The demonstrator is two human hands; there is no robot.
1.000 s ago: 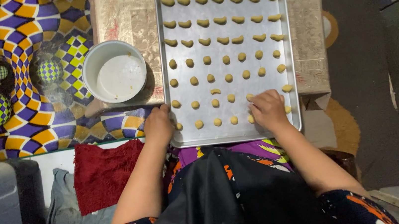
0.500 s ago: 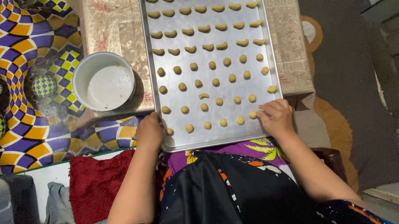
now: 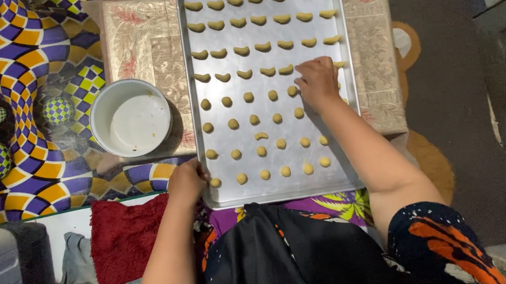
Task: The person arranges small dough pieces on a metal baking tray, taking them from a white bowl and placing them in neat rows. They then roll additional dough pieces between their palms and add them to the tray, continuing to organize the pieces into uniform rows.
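A long metal baking tray [image 3: 355,149] lies in front of me, covered with rows of small yellow dough pieces [image 3: 255,121]: crescents in the far rows, round balls in the near rows. My left hand [image 3: 187,180] grips the tray's near left corner. My right hand [image 3: 317,81] reaches over the tray's right side, with its fingers bent down on a dough piece at the boundary between the crescents and the balls. One crescent [image 3: 261,136] lies among the balls.
A white bowl [image 3: 130,118], nearly empty, stands left of the tray on a patterned cloth [image 3: 19,92]. A gold-patterned board [image 3: 376,52] lies under the tray. A red towel [image 3: 125,239] is at lower left. A brown floor mat [image 3: 452,106] is on the right.
My right hand left the tray's near right corner and moved forward to the middle rows. The left hand stayed at the near left corner. The view shifted slightly.
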